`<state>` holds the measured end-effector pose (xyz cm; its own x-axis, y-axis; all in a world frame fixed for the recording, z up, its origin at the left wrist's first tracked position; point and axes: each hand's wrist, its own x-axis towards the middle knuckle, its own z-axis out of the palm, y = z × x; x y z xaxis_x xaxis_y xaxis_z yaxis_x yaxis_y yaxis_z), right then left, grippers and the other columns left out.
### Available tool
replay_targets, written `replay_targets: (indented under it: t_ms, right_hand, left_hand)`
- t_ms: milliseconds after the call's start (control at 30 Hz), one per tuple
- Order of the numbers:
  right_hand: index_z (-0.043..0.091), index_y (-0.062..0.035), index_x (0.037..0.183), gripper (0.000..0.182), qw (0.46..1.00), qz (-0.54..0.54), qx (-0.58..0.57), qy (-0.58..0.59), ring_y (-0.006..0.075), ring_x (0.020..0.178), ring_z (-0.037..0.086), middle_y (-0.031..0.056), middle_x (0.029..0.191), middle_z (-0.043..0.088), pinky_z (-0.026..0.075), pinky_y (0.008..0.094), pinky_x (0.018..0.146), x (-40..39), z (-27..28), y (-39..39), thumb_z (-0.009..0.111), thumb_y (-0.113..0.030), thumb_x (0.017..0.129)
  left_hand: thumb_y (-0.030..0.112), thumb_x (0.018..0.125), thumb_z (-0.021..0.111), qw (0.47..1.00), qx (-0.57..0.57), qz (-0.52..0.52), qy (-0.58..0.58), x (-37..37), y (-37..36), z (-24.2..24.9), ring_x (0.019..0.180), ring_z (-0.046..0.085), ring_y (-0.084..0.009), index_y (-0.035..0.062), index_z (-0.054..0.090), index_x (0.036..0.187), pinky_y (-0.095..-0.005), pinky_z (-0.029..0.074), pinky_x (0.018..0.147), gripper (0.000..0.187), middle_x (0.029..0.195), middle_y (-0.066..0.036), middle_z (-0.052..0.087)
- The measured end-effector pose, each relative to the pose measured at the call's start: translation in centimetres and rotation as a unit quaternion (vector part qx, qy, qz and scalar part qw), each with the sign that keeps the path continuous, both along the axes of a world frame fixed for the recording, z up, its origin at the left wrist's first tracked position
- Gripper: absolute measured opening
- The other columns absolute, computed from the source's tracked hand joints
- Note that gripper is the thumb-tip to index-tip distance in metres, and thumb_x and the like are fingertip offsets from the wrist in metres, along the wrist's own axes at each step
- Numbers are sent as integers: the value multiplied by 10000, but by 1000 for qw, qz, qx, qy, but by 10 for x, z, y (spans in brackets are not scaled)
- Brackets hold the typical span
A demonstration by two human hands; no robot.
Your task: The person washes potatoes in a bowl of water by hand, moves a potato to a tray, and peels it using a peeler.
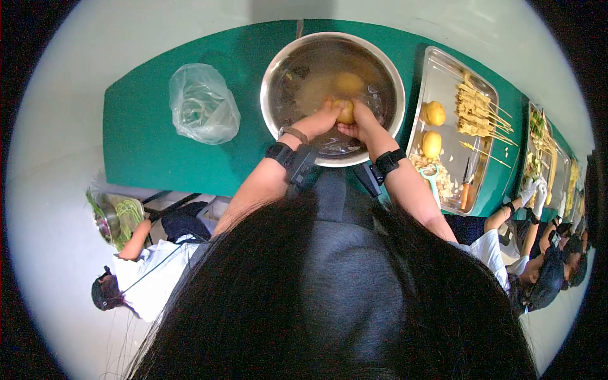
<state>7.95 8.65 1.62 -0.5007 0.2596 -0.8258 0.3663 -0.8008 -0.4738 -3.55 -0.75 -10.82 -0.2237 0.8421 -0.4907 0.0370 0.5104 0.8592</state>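
A wide steel basin (270, 101) of murky water stands on the green table. Over the water, my left hand (324, 119) and my right hand (362, 121) close around one yellow-brown potato (345, 113) from both sides. The left fingers wrap its near left side, and the right fingers curl around its right and underside. Another potato (348, 83) sits in the water just beyond my hands. Dark bits and scraps float around it.
A crumpled clear plastic bag (202, 104) lies on the green table (136, 145) to the left. On the right, a metal tray (451, 88) holds two potatoes (432, 144), skewered food (476, 111), peelings, a peeler (432, 180) and an orange-handled knife (466, 190). Other people stand at both sides.
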Motion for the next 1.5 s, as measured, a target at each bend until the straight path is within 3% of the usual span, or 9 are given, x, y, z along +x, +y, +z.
replay_targets:
  t_ms: [100,200,300,600,700,867,1200,1400,1500]
  right_hand:
    - [493,-36,1095,497,1000,3,-1,-11,210,553,608,118,768,599,567,312,505,-1,1,2,330,-480,942]
    - [511,-54,1095,465,1000,23,-5,-16,214,587,612,116,801,609,565,318,515,-2,-1,2,309,-449,954]
    - [550,-105,1094,436,998,54,7,-10,215,639,618,107,878,631,563,327,533,-3,-3,1,268,-413,969]
    - [518,-47,1099,476,995,76,43,58,195,677,611,110,852,608,539,317,538,-1,6,-7,316,-458,965]
    - [520,-47,1086,490,995,69,48,61,191,584,593,101,771,601,511,301,475,-1,12,-9,308,-473,966]
    - [508,-55,998,476,996,69,44,21,166,414,495,71,612,543,421,280,362,-2,-7,-4,292,-479,970]
    - [477,-94,997,397,999,32,13,12,146,431,446,75,709,539,371,235,377,0,-6,-3,267,-429,981]
    - [490,-87,1024,426,993,106,39,35,136,444,465,57,715,559,401,235,393,0,2,-4,253,-438,980]
    - [497,-64,1059,458,987,142,69,30,139,462,497,62,720,573,437,241,412,2,1,-5,256,-444,978]
  left_hand:
    - [491,933,346,992,-22,23,-125,8,-7,87,1134,505,-285,-66,19,1421,-293,404,936,810,1303,-248,434]
    - [455,928,418,988,-28,77,-127,11,-5,65,1087,524,-246,-30,0,1432,-291,434,886,815,1287,-209,455]
    - [369,931,500,975,-13,207,-76,40,-3,108,1000,569,-192,69,344,1326,-327,500,780,520,1143,-108,561]
    - [470,788,673,919,28,392,22,52,6,82,934,590,-245,-24,545,1104,-317,468,820,601,1013,-169,606]
    - [372,883,591,933,-25,359,21,48,9,84,896,590,-184,37,517,1150,-305,513,655,435,1031,-93,597]
    - [450,926,469,974,-33,200,-102,30,4,88,843,597,-168,44,523,1171,-296,504,699,477,1056,-75,599]
    - [402,981,346,966,-66,115,-221,11,-12,123,973,617,-179,114,412,1295,-330,514,833,431,1129,-84,589]
    - [405,954,434,955,-81,113,-262,9,-13,139,960,624,-197,88,426,1245,-328,533,806,430,1117,-96,589]
    - [479,816,640,955,-99,201,-193,21,-8,136,863,630,-192,44,434,1220,-329,537,763,628,1075,-116,577]
